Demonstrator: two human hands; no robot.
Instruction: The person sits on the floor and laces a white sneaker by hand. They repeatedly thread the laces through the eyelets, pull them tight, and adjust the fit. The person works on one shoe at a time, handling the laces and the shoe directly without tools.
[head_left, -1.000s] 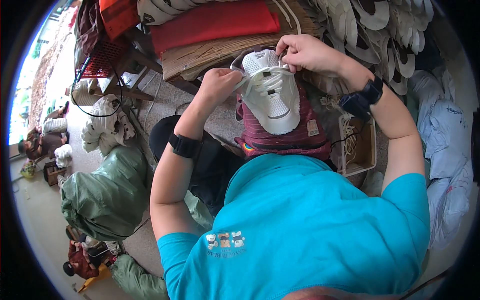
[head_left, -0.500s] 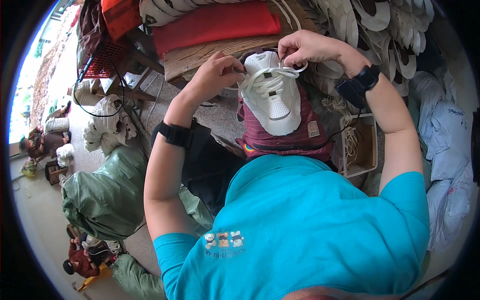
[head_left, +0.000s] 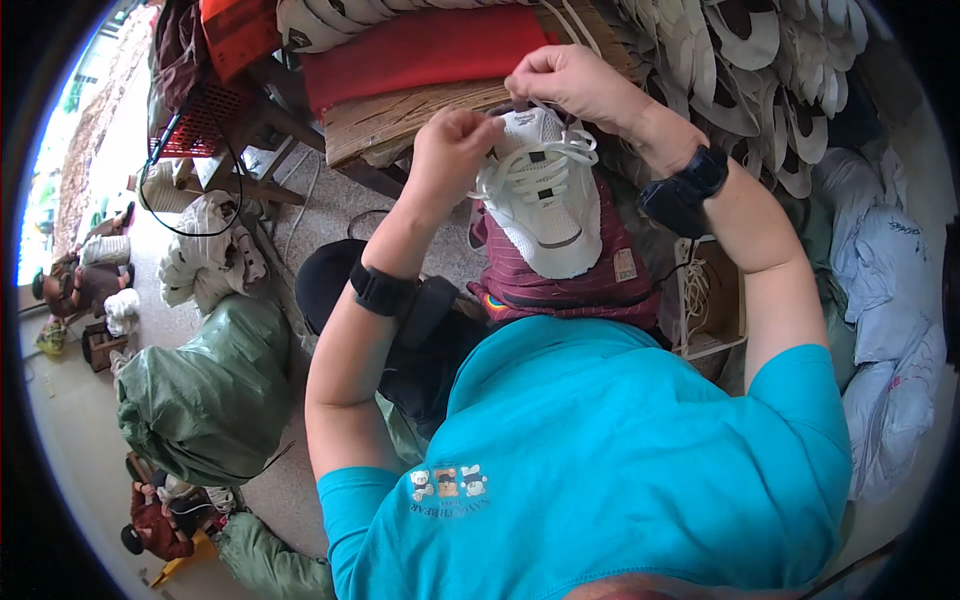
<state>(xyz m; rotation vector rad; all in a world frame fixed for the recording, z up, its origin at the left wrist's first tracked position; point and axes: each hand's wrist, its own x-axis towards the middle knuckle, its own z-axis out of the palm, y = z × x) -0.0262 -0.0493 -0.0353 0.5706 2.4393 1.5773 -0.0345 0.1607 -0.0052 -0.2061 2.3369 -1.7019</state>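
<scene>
A white sneaker upper lies on a maroon striped cloth over my lap, its rounded toe toward me. White shoelace criss-crosses its front, with loose loops at both sides. At the tongue's left edge my left hand is closed, thumb and fingers pinched; what lies between them is too small to make out. Above the top of the tongue, my right hand pinches what looks like a strand of the shoelace, which runs down toward the upper.
Beyond my hands stands a wooden bench bearing a red cloth. Many white shoe pieces hang at the far right. A bin of cords sits to my right, a green sack to my left. Two people sit farther left.
My right hand has moved left and slightly farther away, to the top of the tongue. My left hand has shifted right and turned. The hands are closer together; the upper stays on my lap.
</scene>
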